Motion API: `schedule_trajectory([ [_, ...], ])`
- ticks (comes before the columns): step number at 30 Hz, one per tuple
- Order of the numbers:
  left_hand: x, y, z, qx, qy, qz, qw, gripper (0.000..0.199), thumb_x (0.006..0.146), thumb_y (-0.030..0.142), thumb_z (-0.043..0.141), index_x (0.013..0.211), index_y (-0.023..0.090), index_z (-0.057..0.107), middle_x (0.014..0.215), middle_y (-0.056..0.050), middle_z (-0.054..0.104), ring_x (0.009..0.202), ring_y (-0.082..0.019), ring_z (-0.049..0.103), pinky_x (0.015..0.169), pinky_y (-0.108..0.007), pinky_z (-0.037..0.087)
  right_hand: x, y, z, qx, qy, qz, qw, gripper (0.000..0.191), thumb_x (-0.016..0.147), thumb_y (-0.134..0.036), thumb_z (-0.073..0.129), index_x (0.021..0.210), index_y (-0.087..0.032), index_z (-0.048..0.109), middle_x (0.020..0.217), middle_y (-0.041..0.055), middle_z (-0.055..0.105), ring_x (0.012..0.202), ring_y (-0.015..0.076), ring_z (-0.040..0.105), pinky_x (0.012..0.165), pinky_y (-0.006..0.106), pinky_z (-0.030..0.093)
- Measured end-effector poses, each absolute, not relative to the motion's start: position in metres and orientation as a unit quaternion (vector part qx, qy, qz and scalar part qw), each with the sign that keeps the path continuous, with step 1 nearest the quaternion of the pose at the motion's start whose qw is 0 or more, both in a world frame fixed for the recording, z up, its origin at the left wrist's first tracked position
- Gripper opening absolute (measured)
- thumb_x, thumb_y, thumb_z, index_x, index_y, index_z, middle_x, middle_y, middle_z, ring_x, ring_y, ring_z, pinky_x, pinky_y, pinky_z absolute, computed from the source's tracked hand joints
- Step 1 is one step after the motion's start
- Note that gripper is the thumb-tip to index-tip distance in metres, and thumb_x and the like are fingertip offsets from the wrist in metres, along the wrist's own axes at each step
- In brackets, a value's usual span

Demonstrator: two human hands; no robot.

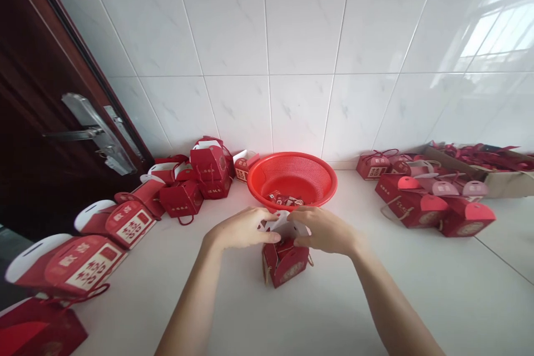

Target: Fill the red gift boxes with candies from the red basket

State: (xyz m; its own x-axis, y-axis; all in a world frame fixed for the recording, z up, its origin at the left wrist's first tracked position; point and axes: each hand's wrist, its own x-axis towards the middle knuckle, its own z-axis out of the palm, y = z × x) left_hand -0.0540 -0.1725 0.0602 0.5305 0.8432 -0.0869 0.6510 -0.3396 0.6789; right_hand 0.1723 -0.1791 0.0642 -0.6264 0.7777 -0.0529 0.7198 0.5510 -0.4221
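A small red gift box point(287, 264) with rope handles stands upright on the white surface in front of me, its top flaps raised. From the left, my left hand point(248, 228) grips the upper flaps, thumb on the near side and fingers behind. My right hand point(325, 231) pinches the flaps from the other side in the same way. Some red contents show between the flaps, too small to name. Just behind the box stands a red plastic basket point(292, 161) with several small wrapped pieces point(286, 198) at its bottom.
Several red boxes point(131, 222) line the left side, some stacked point(211, 169) near the wall. More closed boxes point(417, 200) stand at the right, by a carton point(509, 183) of red ribbons. A tiled wall point(300, 111) bounds the back; a dark door point(50, 67) is at left.
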Motion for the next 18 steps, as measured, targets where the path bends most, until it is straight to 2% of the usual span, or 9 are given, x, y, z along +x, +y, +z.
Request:
schedule_trajectory([
  [3, -0.047, -0.171, 0.06, 0.807, 0.467, 0.117, 0.342, 0.041, 0.079, 0.042, 0.066, 0.116, 0.025, 0.071, 0.11, -0.005, 0.073, 0.087, -0.022, 0.066, 0.071, -0.027, 0.047, 0.174, -0.19, 0.054, -0.401, -0.882, 0.226, 0.1, 0.045, 0.084, -0.029, 0.068, 0.127, -0.022, 0.059, 0.122, 0.0104, 0.064, 0.091, 0.0239, 0.064, 0.074, 0.034, 0.049],
  [5, -0.041, -0.172, 0.061, 0.815, 0.47, 0.102, 0.323, 0.036, 0.082, 0.041, 0.063, 0.113, 0.026, 0.072, 0.11, -0.004, 0.073, 0.09, -0.023, 0.066, 0.072, -0.028, 0.047, 0.177, -0.199, 0.044, -0.395, -0.873, 0.25, 0.138, 0.06, 0.083, -0.031, 0.07, 0.138, -0.025, 0.049, 0.138, 0.0116, 0.056, 0.097, 0.0242, 0.065, 0.08, 0.037, 0.051],
  [7, -0.036, -0.173, 0.061, 0.827, 0.462, 0.096, 0.305, 0.031, 0.084, 0.038, 0.061, 0.11, 0.027, 0.072, 0.11, -0.003, 0.072, 0.096, -0.024, 0.065, 0.075, -0.028, 0.047, 0.18, -0.209, 0.032, -0.394, -0.858, 0.273, 0.184, 0.07, 0.083, -0.033, 0.07, 0.146, -0.028, 0.039, 0.145, 0.0121, 0.05, 0.106, 0.0257, 0.063, 0.086, 0.039, 0.052],
  [9, -0.032, -0.175, 0.057, 0.843, 0.442, 0.099, 0.292, 0.027, 0.086, 0.036, 0.06, 0.108, 0.028, 0.072, 0.108, -0.002, 0.073, 0.098, -0.023, 0.064, 0.077, -0.028, 0.047, 0.183, -0.22, 0.017, -0.396, -0.84, 0.292, 0.228, 0.068, 0.086, -0.033, 0.067, 0.147, -0.027, 0.037, 0.142, 0.0117, 0.053, 0.114, 0.0262, 0.061, 0.092, 0.041, 0.051],
  [12, -0.029, -0.178, 0.04, 0.857, 0.419, 0.138, 0.267, 0.025, 0.089, 0.037, 0.057, 0.108, 0.029, 0.071, 0.113, -0.001, 0.071, 0.104, -0.023, 0.063, 0.084, -0.03, 0.048, 0.184, -0.236, -0.007, -0.399, -0.815, 0.303, 0.291, 0.054, 0.093, -0.035, 0.058, 0.144, -0.025, 0.042, 0.141, 0.0113, 0.056, 0.121, 0.025, 0.059, 0.1, 0.043, 0.05],
  [15, -0.03, -0.18, 0.014, 0.848, 0.414, 0.222, 0.246, 0.034, 0.09, 0.034, 0.054, 0.121, 0.028, 0.065, 0.128, -0.004, 0.065, 0.117, -0.023, 0.059, 0.098, -0.034, 0.047, 0.184, -0.25, -0.027, -0.4, -0.794, 0.303, 0.343, 0.049, 0.096, -0.042, 0.053, 0.142, -0.026, 0.048, 0.15, 0.0112, 0.048, 0.136, 0.0264, 0.048, 0.111, 0.046, 0.043],
  [18, -0.033, -0.183, -0.009, 0.819, 0.407, 0.304, 0.267, 0.039, 0.094, 0.034, 0.047, 0.13, 0.024, 0.059, 0.133, -0.007, 0.062, 0.124, -0.022, 0.056, 0.105, -0.035, 0.044, 0.18, -0.258, -0.039, -0.414, -0.772, 0.315, 0.365, 0.049, 0.097, -0.047, 0.049, 0.141, -0.025, 0.053, 0.152, 0.0108, 0.046, 0.144, 0.0277, 0.038, 0.116, 0.05, 0.036],
])
